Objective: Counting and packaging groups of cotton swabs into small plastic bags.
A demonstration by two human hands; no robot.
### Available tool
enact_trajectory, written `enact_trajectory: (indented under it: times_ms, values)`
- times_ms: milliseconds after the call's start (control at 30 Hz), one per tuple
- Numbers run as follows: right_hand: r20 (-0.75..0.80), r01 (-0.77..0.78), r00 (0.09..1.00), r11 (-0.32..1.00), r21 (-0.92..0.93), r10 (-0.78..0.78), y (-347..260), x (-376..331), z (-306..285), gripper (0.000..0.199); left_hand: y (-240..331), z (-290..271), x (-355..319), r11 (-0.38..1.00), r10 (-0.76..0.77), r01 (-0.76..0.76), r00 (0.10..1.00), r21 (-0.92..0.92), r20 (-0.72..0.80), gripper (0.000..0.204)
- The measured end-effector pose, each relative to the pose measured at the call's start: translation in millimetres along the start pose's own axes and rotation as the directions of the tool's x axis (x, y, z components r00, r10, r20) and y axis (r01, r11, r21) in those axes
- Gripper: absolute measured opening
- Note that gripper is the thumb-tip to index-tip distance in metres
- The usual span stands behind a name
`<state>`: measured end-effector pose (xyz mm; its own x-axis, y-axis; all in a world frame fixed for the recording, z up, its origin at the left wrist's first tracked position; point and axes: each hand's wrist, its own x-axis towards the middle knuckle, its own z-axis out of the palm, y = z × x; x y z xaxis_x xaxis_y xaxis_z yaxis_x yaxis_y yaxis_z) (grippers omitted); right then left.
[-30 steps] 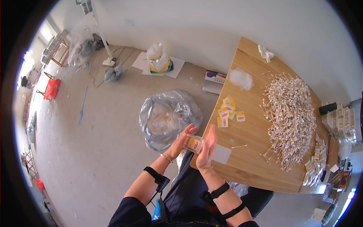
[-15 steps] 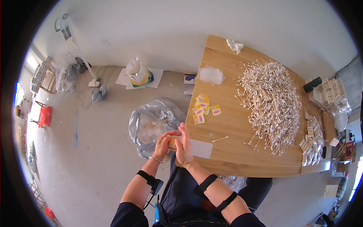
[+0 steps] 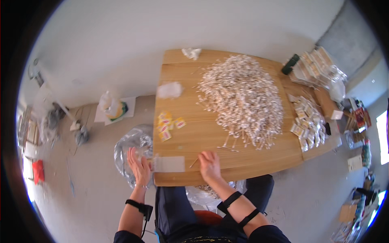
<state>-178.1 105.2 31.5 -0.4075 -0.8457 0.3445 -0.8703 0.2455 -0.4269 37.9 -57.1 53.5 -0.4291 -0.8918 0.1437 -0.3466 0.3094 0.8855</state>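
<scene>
My left hand [image 3: 139,168] is beside the table's left edge, fingers stretched out and apart. A small bundle [image 3: 151,164], partly hidden, touches its thumb side; it joins a flat, clear-white plastic bag [image 3: 172,164] lying on the tabletop. My right hand [image 3: 210,165] is low over the table's front part, its fingers curled together. From the fingertips a single cotton swab [image 3: 194,163] sticks out to the left, one end hidden by the fingers. Farther off lies a big heap of cotton swabs [image 3: 245,97]. Several yellow-and-white cards [image 3: 165,126] are scattered near the left edge.
A stack of clear bags [image 3: 169,90] and crumpled tissue [image 3: 191,53] lie on the wooden table [image 3: 178,109]. At the right are filled packets [image 3: 308,121] and a dark green cylinder [image 3: 290,64]. A large clear plastic bag [image 3: 129,141] stands on the floor at left.
My hands have parted: the right has moved right across the table to the loose swab, the left stays by the left edge, its fingers opened. The view has shifted to the right.
</scene>
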Motion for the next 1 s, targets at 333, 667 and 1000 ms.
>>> enact_trajectory:
  times_ms: [333,667,1000]
  values:
    - [-0.482,-0.528,0.791,0.818,-0.227,0.377,67.5,14.9,-59.1,0.037,61.9,116.8,-32.3,0.825,0.337,-0.431,0.894,0.364,0.295,0.029]
    - [-0.314,-0.492,0.839,0.866,-0.088,0.445,81.8,7.8,-35.5,0.027,68.3,119.9,-27.8,0.707,0.525,-0.66,0.73,0.254,0.437,0.019]
    - [-0.059,-0.109,0.993,0.987,-0.116,0.102,47.1,18.2,-41.0,0.033,67.4,116.8,-26.2,0.712,0.505,-0.65,0.737,0.266,0.45,0.023]
